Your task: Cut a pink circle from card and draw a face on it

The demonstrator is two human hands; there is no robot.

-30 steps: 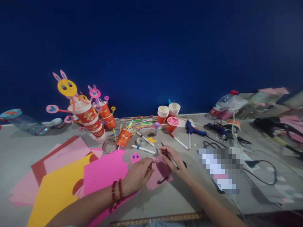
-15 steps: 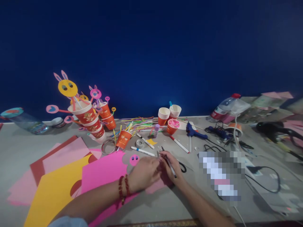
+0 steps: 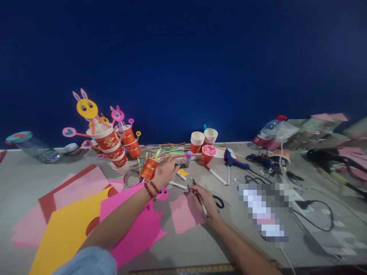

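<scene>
— Pen (image 3: 200,200) placement since half a second ago?
— It is kept gripped in the right hand (image 3: 205,198), over the desk (image 3: 218,236) by the pink paper piece (image 3: 185,214); the left hand (image 3: 165,171) has been moved off that paper toward the straws (image 3: 169,149), fingers loosely curled, nothing held
— Long axis?
— Slanted, one end pointed up-left and away, the other down-right toward the wrist

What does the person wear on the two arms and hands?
The left hand is bare, with a red bead bracelet at the wrist and a light blue sleeve higher up. The right hand and forearm show no sleeve or jewellery.
</scene>
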